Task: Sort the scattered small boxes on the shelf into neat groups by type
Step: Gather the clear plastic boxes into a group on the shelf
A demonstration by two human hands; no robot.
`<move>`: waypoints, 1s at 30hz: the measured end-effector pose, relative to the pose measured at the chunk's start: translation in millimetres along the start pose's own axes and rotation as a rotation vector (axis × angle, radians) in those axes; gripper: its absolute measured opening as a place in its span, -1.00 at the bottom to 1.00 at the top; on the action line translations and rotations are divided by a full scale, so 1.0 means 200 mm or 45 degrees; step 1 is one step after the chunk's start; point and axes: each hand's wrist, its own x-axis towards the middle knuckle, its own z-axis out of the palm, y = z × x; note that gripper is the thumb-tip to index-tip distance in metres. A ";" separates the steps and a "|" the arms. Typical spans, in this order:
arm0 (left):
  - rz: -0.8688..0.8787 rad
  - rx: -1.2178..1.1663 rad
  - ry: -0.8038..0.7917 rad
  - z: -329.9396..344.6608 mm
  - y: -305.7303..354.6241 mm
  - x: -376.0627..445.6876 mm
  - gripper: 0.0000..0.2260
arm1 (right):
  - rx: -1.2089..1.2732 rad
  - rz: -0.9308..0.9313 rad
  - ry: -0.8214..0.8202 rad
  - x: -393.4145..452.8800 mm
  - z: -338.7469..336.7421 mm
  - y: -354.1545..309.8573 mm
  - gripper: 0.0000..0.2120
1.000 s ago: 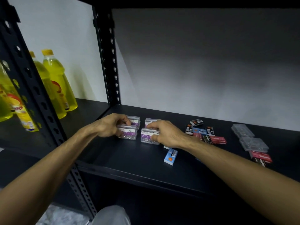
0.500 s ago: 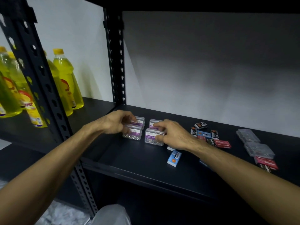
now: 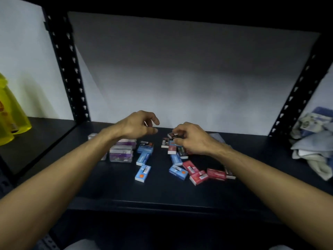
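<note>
A dark box (image 3: 173,135) is being pinched by the right hand (image 3: 193,139), probably for grouping; the left hand (image 3: 138,125) is being held loosely curled, empty, above the purple boxes (image 3: 121,153).

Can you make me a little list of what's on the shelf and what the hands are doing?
shelf: black metal shelf
left hand: open, raised above the purple boxes
right hand: pinching a small dark box
blue boxes: scattered mid-shelf
red boxes: under the right forearm
far left: yellow bottle
far right: crumpled cloths
</note>
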 end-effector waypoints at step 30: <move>0.318 0.359 -0.444 0.83 0.59 0.77 -0.46 | -0.217 0.186 -0.145 -0.34 -0.22 0.91 -0.75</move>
